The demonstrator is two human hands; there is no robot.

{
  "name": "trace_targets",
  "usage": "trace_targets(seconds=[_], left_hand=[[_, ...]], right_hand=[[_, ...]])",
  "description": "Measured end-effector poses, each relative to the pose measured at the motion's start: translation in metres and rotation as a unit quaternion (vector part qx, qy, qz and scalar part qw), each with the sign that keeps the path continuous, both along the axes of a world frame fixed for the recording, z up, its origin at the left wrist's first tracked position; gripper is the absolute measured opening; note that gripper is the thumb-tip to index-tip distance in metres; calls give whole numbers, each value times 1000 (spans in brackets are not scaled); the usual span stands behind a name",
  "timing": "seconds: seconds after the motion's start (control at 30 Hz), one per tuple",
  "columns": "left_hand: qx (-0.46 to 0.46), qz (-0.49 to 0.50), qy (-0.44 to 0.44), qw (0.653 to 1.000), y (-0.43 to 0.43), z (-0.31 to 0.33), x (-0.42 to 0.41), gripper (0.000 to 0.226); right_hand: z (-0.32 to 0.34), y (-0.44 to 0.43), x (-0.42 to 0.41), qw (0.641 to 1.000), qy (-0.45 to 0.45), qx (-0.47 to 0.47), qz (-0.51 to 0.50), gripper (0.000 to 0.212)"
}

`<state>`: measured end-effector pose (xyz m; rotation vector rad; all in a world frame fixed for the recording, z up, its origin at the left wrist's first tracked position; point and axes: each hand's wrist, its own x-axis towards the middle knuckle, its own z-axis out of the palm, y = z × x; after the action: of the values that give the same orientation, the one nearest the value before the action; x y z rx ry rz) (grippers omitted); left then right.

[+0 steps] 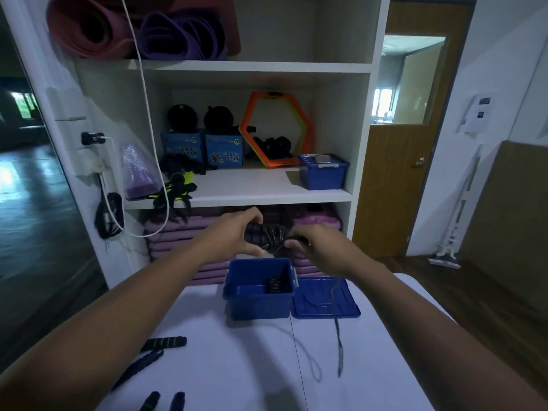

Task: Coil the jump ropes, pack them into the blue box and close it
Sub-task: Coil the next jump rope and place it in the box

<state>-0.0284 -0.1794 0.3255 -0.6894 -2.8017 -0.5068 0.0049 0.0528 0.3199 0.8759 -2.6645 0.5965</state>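
Left hand [234,232] has its fingers curled round the foam-handle end of a bundled jump rope [271,237]. The right hand [315,244] pinches the other end, where the cord is wound on. So both hands are closed on the same bundle, held up in the air right over the open blue box [258,305].

The box sits at the far edge of the white table [237,369], and there's already a coiled rope [274,284] inside it. Its lid [314,304] lies flat, touching the box's right side. A loose cord tail [338,336] drops from the right hand across the lid and onto the table.

A spare pair of handles [166,342] lies by the left edge, and two more handle tips [161,401] poke in at the near edge. Behind it all is a white shelf unit [252,194] with stacked purple mats [178,235] and a second blue box [323,173].
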Motion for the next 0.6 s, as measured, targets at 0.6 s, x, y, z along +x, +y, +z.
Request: trace_targets(seconds=[0.6], left_hand=[[218,-120,-251,935,6,-13,34,46]], right_hand=[[22,7,-4,979,-102,-161,66,15]])
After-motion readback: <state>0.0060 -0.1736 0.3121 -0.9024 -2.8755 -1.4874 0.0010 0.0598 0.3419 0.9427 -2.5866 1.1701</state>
